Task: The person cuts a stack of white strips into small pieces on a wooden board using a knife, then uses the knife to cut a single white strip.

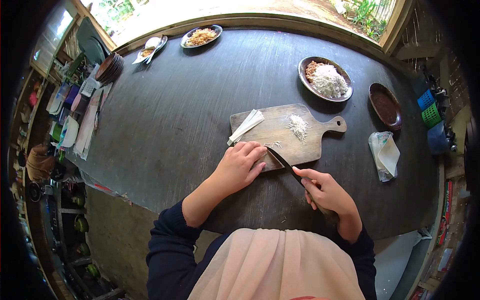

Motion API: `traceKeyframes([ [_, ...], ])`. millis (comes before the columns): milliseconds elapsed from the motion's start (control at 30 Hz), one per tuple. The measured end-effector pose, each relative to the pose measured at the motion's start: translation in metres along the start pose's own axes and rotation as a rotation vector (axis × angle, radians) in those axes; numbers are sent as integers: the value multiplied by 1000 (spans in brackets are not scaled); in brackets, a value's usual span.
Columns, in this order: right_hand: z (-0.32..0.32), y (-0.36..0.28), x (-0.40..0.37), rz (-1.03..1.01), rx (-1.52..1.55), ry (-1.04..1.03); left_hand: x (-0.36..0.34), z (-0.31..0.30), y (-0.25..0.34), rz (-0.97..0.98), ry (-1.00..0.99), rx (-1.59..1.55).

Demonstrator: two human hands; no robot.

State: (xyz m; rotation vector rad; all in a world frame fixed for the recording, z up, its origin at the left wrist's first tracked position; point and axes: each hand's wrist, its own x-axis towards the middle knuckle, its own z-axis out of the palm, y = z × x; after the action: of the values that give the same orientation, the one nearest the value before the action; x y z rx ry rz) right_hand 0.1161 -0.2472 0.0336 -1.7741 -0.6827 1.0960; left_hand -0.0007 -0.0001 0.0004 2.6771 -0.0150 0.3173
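Note:
A wooden cutting board (270, 127) with a handle lies on the dark table. White strips (247, 126) rest on its left part, and a small heap of thin white shreds (298, 126) sits at its right. My left hand (242, 165) lies over the board's lower left corner, fingers together and bent; what they press on is hidden beneath them. In my right hand (325, 191) is a dark knife (284, 162), its blade slanting up and left to the board beside my left fingertips. A few loose shreds (275, 144) lie near the blade tip.
Behind the board stands a plate (326, 100) of white shreds and brown food. An empty brown dish (385, 106) and a plastic packet (384, 156) are at right. Two plates of food (201, 36) (150, 49), stacked brown dishes (109, 68) and coloured baskets (431, 116) line the edges.

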Motion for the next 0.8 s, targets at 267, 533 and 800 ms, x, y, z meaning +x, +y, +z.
traceKeyframes([
  [267, 1, -5, -4, 21, -28, -11, -1, 2, 2, 41, 0, 77],
  [533, -6, -13, -18, -2, -145, -51, -1, 2, 4, 38, 13, 91],
  [800, -1, -8, -13, -51, -154, -38, -2, 6, -2, 80, 58, 72],
])
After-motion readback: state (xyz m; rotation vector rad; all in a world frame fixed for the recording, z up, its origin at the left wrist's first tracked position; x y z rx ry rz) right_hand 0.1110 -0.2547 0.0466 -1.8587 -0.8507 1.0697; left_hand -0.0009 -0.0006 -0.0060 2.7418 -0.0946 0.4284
